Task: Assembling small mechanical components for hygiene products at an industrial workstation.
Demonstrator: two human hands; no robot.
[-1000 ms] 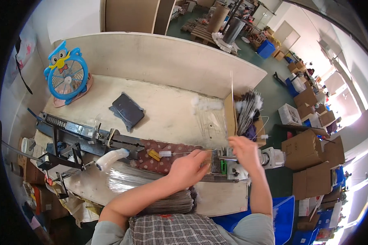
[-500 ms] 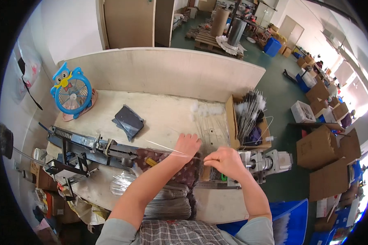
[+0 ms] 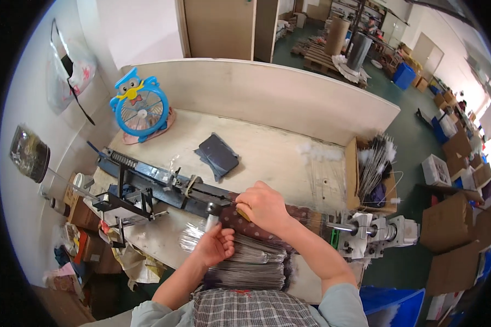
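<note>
Now right hand brought down from far right, fingers clenched on dotted brown cloth beside black rail; left hand dropped onto stacked wire bundle, fingers curled grasping it.

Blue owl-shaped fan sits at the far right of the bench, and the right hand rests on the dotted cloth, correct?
Not quite. The head view shows the fan at the far left of the bench. The right hand does rest on the dotted cloth.
</note>
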